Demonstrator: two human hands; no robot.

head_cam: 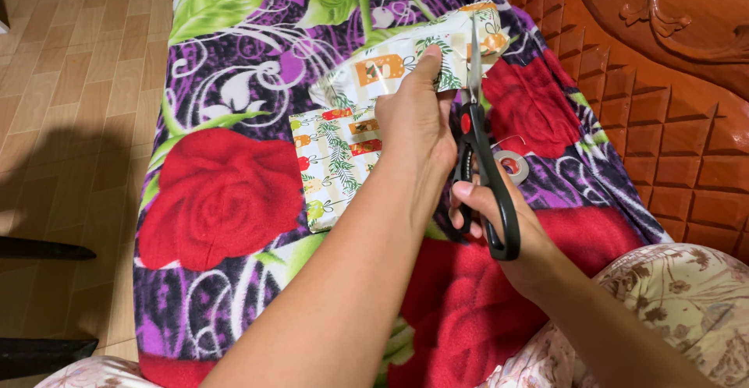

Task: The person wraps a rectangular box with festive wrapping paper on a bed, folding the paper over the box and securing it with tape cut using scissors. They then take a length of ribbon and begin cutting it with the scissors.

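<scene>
My left hand presses down on a sheet of patterned wrapping paper, white with green sprigs and orange and red shapes, its thumb on a raised fold of the paper. My right hand grips black-handled scissors with a red pivot. Their blades point away from me and sit in the paper's far right edge. The paper lies on a blanket with red roses on purple.
A small roll of clear tape lies on the blanket just right of the scissors. A carved wooden headboard rises on the right. Tan tiled floor runs along the left.
</scene>
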